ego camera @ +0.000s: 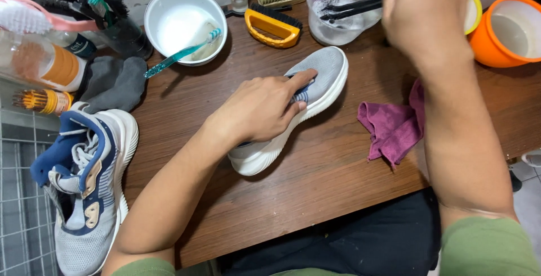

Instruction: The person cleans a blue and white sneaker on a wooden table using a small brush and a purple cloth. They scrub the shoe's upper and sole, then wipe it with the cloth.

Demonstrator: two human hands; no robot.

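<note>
the grey shoe point(324, 76) lies on its side mid-worktop point(315, 180), toe pointing away. the left hand point(262, 109) is pressed over its upper, fingers closed on it, pinning it down. the right hand point(422, 11) hovers at the clear tub point(338, 19), near a black brush point(352, 8); its grip cannot be told (fingers blurred). judgement: firm, steady downward hold is needed so the shoe does not roll during scrubbing.
</note>
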